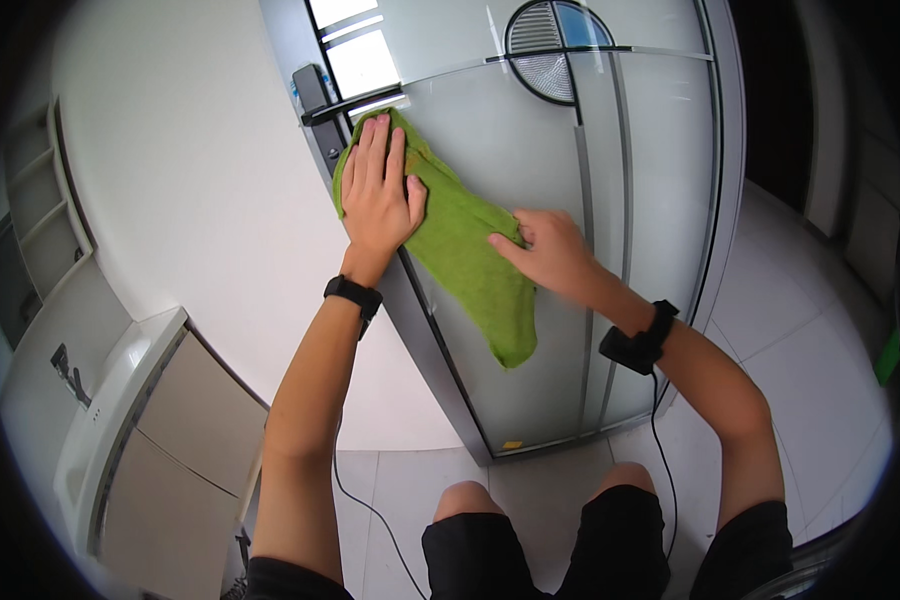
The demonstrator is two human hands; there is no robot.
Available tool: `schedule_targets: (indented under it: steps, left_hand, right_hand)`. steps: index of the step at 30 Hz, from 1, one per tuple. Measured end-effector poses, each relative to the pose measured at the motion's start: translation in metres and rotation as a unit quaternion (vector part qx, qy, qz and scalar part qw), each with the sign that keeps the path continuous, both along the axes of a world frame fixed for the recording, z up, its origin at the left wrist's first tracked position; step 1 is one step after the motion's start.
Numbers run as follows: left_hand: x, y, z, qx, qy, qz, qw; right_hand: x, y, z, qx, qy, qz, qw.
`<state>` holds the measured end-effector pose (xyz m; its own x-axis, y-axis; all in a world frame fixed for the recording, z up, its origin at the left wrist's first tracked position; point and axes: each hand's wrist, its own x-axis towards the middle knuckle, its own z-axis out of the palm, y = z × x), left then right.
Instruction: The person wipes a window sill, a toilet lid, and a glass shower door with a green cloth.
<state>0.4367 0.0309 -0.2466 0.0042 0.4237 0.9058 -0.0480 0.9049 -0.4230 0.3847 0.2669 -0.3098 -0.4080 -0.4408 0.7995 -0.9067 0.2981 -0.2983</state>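
A green cloth point(465, 255) lies against the frosted glass door point(652, 172) and hangs down towards its lower part. My left hand point(379, 187) presses flat on the cloth's upper left end, beside the black door handle point(352, 105) and its lock, with the fingers pointing up. My right hand point(547, 247) pinches the cloth's right edge between thumb and fingers. Each wrist wears a black strap; the right one carries a black box with a cable. A round patterned glass inset point(559, 52) is above my right hand.
On the left stand a white washbasin point(131, 367) with a faucet point(71, 375) above a beige cabinet point(180, 412), and wall shelves point(41, 180). Black cables point(379, 514) hang near my arms and legs. The floor is tiled point(802, 375). A green object point(886, 356) is at the far right.
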Motion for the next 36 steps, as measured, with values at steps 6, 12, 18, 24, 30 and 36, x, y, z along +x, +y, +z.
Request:
schedule_targets:
  steps: [6,12,18,24,30,36]
  left_hand:
    - [0.001,0.0,-0.003,0.021,-0.007,0.02,1.0]
    - [-0.007,-0.005,-0.006,0.033,0.005,0.01,0.999]
    - [-0.011,-0.003,-0.007,0.048,0.004,0.02,0.999]
    - [-0.023,0.005,-0.01,0.052,-0.026,0.049,0.997]
    - [-0.02,0.009,-0.006,0.02,-0.051,0.186,0.981]
    - [-0.05,0.043,0.032,0.027,-0.026,0.078,0.996]
  right_hand:
    - [-0.008,0.017,-0.005,0.075,-0.166,0.071,0.981]
    - [-0.021,0.0,0.027,-0.103,-0.003,-0.099,0.99]
    - [-0.027,-0.048,0.048,-0.055,0.407,-0.135,0.902]
    - [-0.055,-0.073,0.014,0.025,0.443,-0.149,0.884]
    - [-0.071,-0.05,0.064,0.043,0.497,-0.098,0.861]
    - [-0.086,-0.02,0.13,0.003,0.532,-0.106,0.84]
